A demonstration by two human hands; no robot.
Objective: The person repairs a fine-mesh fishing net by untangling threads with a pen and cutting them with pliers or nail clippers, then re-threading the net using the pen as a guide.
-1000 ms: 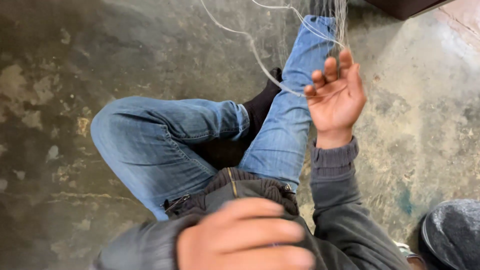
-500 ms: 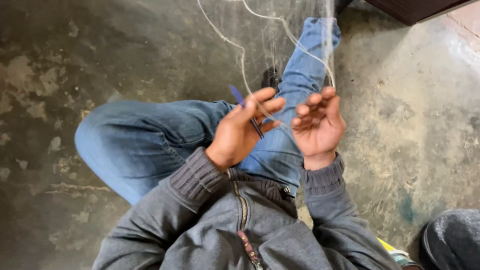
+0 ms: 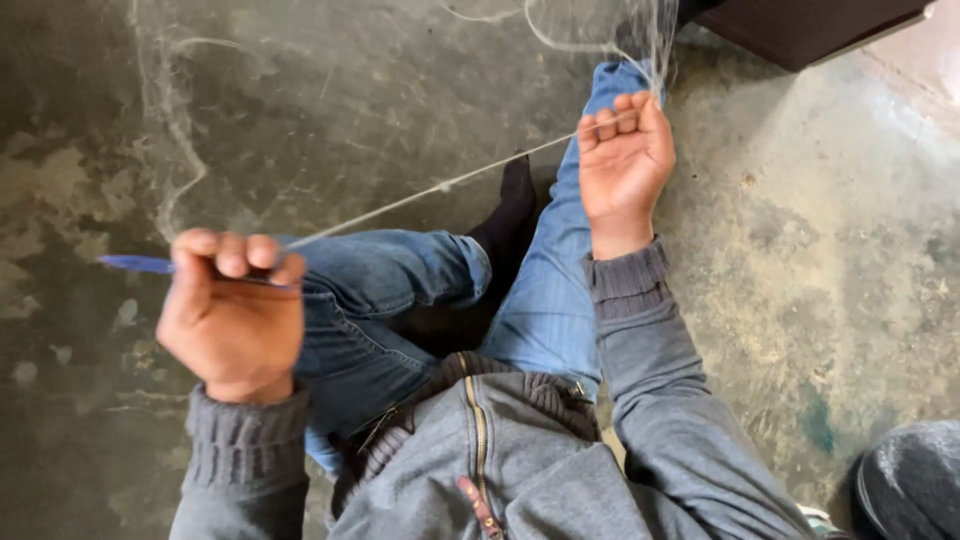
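White thread (image 3: pixel 420 195) taut between hands: left hand (image 3: pixel 232 312) grip closed on blue pen (image 3: pixel 140 264); right hand (image 3: pixel 622 160) fingers curled, holding thread

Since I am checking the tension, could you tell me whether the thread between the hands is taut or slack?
Taut: the thread runs in a straight line from the left hand to the right hand.

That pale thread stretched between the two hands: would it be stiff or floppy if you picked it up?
Probably floppy: the thread runs straight only where the left hand and right hand pull it taut, and loose strands curl on the floor. It looks very thin, so likely light and perhaps easy to snap.
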